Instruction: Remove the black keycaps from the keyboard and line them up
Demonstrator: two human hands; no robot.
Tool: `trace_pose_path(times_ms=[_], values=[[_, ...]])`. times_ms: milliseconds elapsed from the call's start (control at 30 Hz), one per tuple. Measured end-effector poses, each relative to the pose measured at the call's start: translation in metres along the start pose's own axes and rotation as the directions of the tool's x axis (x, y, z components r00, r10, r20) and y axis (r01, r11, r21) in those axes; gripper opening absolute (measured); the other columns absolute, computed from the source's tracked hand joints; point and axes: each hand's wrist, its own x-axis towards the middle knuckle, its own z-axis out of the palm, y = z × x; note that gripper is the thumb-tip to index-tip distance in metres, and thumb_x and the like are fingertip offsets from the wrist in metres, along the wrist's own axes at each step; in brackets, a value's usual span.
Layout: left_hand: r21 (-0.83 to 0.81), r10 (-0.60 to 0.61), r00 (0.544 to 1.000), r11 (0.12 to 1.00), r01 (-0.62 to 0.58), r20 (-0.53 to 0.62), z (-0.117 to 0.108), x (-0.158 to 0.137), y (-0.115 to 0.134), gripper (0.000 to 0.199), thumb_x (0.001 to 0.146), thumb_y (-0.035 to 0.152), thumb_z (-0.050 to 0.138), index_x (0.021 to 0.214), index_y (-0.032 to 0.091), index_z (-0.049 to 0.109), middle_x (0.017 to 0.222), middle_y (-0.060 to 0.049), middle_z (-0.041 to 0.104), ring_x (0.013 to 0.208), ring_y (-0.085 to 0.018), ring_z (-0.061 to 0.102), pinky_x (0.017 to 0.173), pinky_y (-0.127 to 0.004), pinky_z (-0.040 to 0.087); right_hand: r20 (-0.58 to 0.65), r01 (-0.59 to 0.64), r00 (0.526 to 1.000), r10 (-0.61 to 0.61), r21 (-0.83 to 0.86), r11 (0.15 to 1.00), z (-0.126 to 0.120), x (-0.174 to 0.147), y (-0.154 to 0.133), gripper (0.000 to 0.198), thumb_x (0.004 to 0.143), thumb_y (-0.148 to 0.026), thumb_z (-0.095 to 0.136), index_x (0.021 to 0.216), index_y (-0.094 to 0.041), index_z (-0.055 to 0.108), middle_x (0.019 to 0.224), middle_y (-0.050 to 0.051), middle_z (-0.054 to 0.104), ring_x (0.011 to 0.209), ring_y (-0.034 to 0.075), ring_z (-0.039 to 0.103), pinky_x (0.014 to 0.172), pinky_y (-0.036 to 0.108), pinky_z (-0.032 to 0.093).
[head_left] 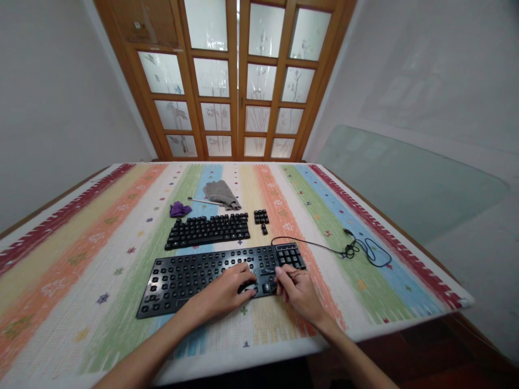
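Note:
A black keyboard (184, 278) lies at a slant near the table's front edge. Most of its main section shows bare switch positions without keycaps, while the number pad (288, 254) at its right end carries caps. My left hand (227, 289) rests on the lower right of the main section, fingers bent and thumb apart from them. My right hand (298, 292) is pinched closed beside the arrow-key area; whatever is between its fingertips is too small to make out. Behind the keyboard, loose black keycaps (208, 229) stand in rows, with a smaller group of keycaps (261, 216) to their right.
Farther back lie a purple cloth (179, 209), a grey cloth (221, 192) and a thin white brush (205, 201). The keyboard's coiled cable (351, 249) spreads to the right. A striped tablecloth (101, 259) covers the table; a glass panel (405, 178) leans on the right wall.

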Motion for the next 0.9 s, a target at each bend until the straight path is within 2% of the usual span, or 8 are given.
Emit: trace_pose_path(times_ms=[133, 233, 300, 433, 500, 600, 733, 900], values=[[-0.017, -0.016, 1.0, 1.0, 0.016, 0.001, 0.002, -0.001, 0.0, 0.016, 0.087, 0.022, 0.061, 0.103, 0.02, 0.064, 0.101, -0.005, 0.058, 0.093, -0.02, 0.058, 0.089, -0.034, 0.047, 0.019, 0.063, 0.998, -0.062, -0.085, 0.994, 0.005, 0.001, -0.003, 0.055, 0.098, -0.05, 0.041, 0.054, -0.019, 0.053, 0.05, 0.0, 0.053, 0.042, 0.011, 0.051, 0.044, 0.022, 0.038], [-0.027, -0.007, 1.0, 1.0, 0.007, -0.011, 0.004, -0.001, -0.001, 0.015, 0.088, 0.022, 0.06, 0.102, 0.021, 0.064, 0.1, -0.005, 0.057, 0.093, -0.019, 0.057, 0.089, -0.034, 0.047, 0.044, 0.071, 0.997, -0.067, -0.104, 0.992, 0.007, 0.0, -0.005, 0.053, 0.099, -0.047, 0.038, 0.056, -0.019, 0.053, 0.046, -0.001, 0.053, 0.039, 0.011, 0.051, 0.045, 0.023, 0.039], [-0.029, -0.004, 1.0, 1.0, 0.003, -0.02, 0.006, -0.002, -0.002, 0.015, 0.089, 0.023, 0.059, 0.103, 0.021, 0.064, 0.099, -0.005, 0.057, 0.094, -0.02, 0.057, 0.089, -0.033, 0.047, 0.048, 0.127, 0.991, -0.121, -0.154, 0.98, 0.01, -0.002, -0.007, 0.051, 0.1, -0.044, 0.038, 0.057, -0.02, 0.052, 0.046, -0.001, 0.053, 0.041, 0.012, 0.052, 0.048, 0.023, 0.04], [-0.031, 0.001, 1.0, 1.0, -0.001, -0.024, 0.008, -0.002, -0.004, 0.015, 0.089, 0.022, 0.058, 0.103, 0.021, 0.064, 0.099, -0.004, 0.058, 0.094, -0.02, 0.058, 0.088, -0.033, 0.047, 0.096, 0.362, 0.931, -0.352, -0.372, 0.855, 0.016, -0.004, -0.011, 0.043, 0.099, -0.034, 0.039, 0.062, -0.02, 0.052, 0.056, 0.002, 0.059, 0.051, 0.014, 0.057, 0.054, 0.025, 0.038], [-0.033, -0.002, 1.0, 0.999, 0.001, -0.019, 0.007, -0.002, -0.003, 0.013, 0.089, 0.021, 0.058, 0.1, 0.021, 0.064, 0.097, -0.004, 0.058, 0.094, -0.02, 0.058, 0.088, -0.033, 0.048, 0.158, 0.423, 0.905, -0.394, -0.43, 0.798, 0.018, 0.001, -0.012, 0.039, 0.099, -0.03, 0.039, 0.065, -0.02, 0.054, 0.059, 0.003, 0.061, 0.053, 0.015, 0.058, 0.056, 0.026, 0.037], [-0.035, -0.004, 1.0, 0.999, 0.004, -0.006, 0.006, -0.001, -0.002, 0.014, 0.089, 0.021, 0.058, 0.102, 0.02, 0.065, 0.1, -0.005, 0.059, 0.097, -0.021, 0.058, 0.09, -0.035, 0.047, 0.194, 0.396, 0.918, -0.345, -0.458, 0.796, 0.017, 0.018, -0.016, 0.037, 0.098, -0.026, 0.04, 0.064, -0.019, 0.054, 0.057, 0.003, 0.061, 0.051, 0.015, 0.057, 0.055, 0.026, 0.035], [-0.034, -0.013, 1.0, 0.999, 0.013, 0.013, 0.004, -0.001, -0.002, 0.018, 0.091, 0.023, 0.056, 0.107, 0.021, 0.064, 0.107, -0.007, 0.06, 0.103, -0.022, 0.058, 0.094, -0.037, 0.046, 0.259, 0.294, 0.946, -0.197, -0.419, 0.859, 0.011, 0.042, -0.025, 0.04, 0.097, -0.022, 0.042, 0.058, -0.019, 0.053, 0.05, 0.0, 0.057, 0.048, 0.014, 0.055, 0.056, 0.025, 0.036], [-0.024, -0.006, 1.0, 1.0, 0.006, 0.017, 0.004, -0.001, -0.003, 0.017, 0.089, 0.023, 0.058, 0.106, 0.02, 0.062, 0.107, -0.007, 0.06, 0.103, -0.023, 0.058, 0.093, -0.036, 0.045, 0.272, 0.218, 0.956, -0.113, -0.393, 0.893, 0.008, 0.049, -0.032, 0.042, 0.096, -0.024, 0.045, 0.056, -0.018, 0.055, 0.048, 0.0, 0.057, 0.05, 0.015, 0.056, 0.057, 0.026, 0.037]])
